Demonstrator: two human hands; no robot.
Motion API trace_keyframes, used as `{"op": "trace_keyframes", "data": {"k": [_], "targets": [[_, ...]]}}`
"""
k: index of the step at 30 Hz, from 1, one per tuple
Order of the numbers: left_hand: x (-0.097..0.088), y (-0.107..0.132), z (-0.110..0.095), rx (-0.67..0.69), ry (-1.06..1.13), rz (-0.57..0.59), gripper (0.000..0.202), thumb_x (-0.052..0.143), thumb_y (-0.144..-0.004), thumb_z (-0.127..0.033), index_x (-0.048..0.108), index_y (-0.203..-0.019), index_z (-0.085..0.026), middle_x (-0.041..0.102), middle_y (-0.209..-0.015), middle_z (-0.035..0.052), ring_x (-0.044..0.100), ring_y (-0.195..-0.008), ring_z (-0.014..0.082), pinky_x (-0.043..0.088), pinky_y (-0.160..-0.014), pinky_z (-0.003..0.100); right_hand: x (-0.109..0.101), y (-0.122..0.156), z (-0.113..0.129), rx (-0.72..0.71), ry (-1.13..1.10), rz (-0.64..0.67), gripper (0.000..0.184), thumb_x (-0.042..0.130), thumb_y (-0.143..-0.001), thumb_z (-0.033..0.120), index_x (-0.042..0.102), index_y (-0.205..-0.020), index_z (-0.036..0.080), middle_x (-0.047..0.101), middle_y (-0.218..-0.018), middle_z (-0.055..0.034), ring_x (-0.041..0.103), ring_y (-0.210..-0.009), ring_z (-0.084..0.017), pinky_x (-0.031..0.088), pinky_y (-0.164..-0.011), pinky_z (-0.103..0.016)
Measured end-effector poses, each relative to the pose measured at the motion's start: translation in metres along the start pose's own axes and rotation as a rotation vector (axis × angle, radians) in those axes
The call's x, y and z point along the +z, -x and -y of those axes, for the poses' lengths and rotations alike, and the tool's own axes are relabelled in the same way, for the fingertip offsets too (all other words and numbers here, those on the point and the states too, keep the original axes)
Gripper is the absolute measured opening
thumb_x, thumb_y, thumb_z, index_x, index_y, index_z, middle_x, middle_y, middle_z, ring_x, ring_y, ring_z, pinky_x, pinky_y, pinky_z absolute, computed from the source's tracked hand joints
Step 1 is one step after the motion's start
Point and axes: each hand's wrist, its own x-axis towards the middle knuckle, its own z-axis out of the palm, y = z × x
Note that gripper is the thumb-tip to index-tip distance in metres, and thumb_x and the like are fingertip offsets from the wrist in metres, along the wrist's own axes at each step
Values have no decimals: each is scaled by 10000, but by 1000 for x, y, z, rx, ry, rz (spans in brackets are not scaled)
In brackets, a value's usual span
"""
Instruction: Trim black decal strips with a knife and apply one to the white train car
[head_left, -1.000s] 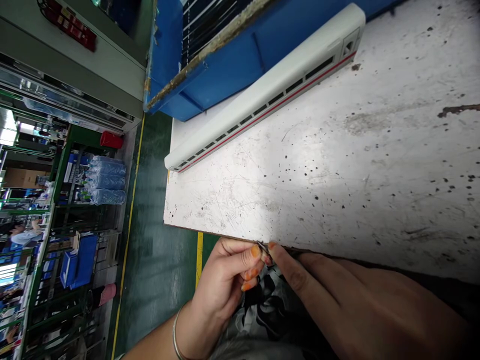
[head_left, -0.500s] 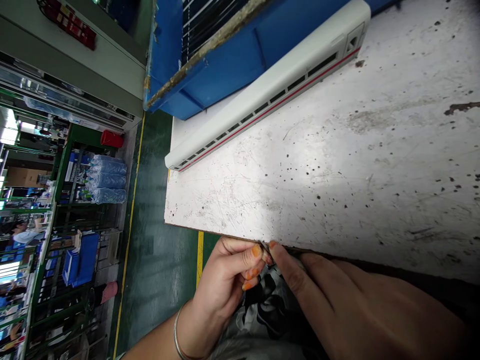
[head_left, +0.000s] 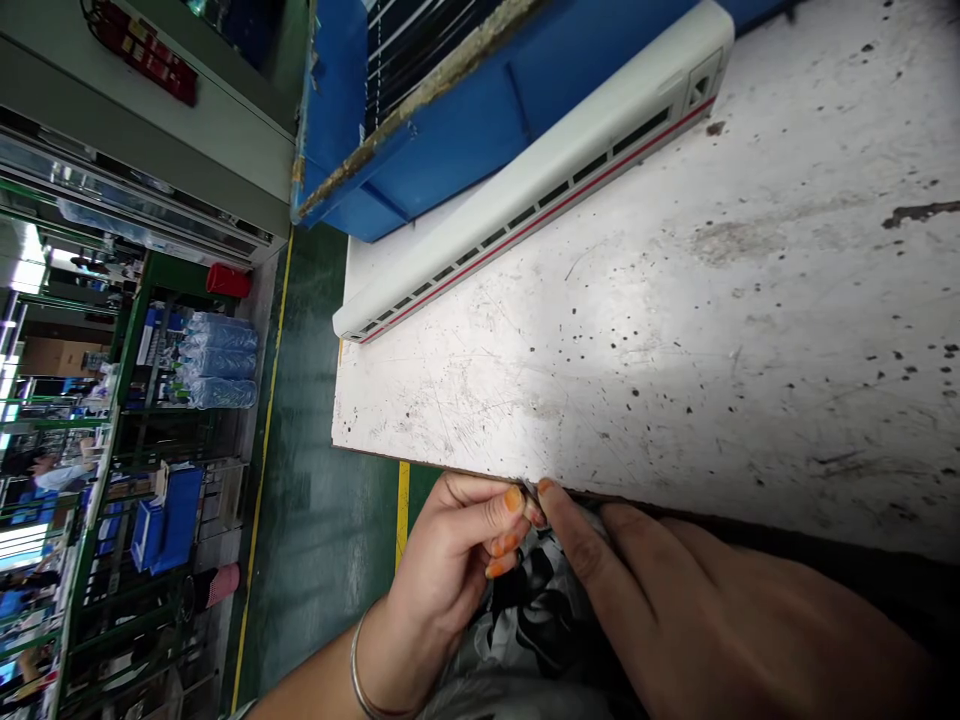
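Observation:
My left hand (head_left: 457, 560) and my right hand (head_left: 697, 610) meet just below the near edge of a scuffed white table (head_left: 675, 330). Both pinch a tiny dark metal piece (head_left: 529, 491) between their fingertips; it is too small to name. The left fingers have orange nails and a thin silver bangle sits on that wrist. A long white model train car (head_left: 540, 170) with a red stripe and dark windows lies diagonally on the far side of the table, well away from both hands.
A blue crate (head_left: 450, 110) with a worn rim stands behind the train car. Left of the table runs a green floor (head_left: 315, 520) with yellow lines, shelving with bottled water (head_left: 217, 360), blue bins and a red bucket.

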Motion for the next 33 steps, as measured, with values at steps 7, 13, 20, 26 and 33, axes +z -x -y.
{"op": "trace_keyframes", "data": {"k": [7,13,20,26,33], "targets": [[1,1,0,-3,10,-6,371,797,-723,-323,582,-498,-120,392,-477,-33,294,-436,42,183,-428,202,-2,1,-1,-29,8,2,430,463,-799,68,707,-1152,36,694,-703,-108,614,-454,-202,406,-275,-277],[2,0,-2,6,7,-6,378,792,-729,-323,583,-486,-123,398,-477,-27,295,-435,44,182,-426,206,-1,3,-2,-5,-8,27,420,490,-833,80,683,-1205,57,691,-728,-84,609,-481,-198,434,-308,-305],[0,0,0,9,4,3,380,797,-720,-338,592,-485,-120,409,-473,-25,303,-422,41,183,-424,206,-3,8,0,27,-49,23,422,527,-850,113,665,-1248,83,697,-764,-74,612,-513,-216,458,-341,-348],[0,-1,0,-4,14,-7,384,818,-689,-345,590,-478,-119,415,-467,-26,298,-417,38,180,-411,199,-2,3,-2,-17,-27,18,425,483,-820,79,690,-1191,50,696,-715,-95,612,-460,-217,443,-284,-321],[0,-1,0,2,23,-6,357,812,-698,-320,604,-490,-118,420,-464,-28,309,-409,35,186,-405,189,0,2,0,-30,-31,32,458,466,-799,71,675,-1203,14,669,-683,-95,602,-443,-216,463,-280,-315]]}}
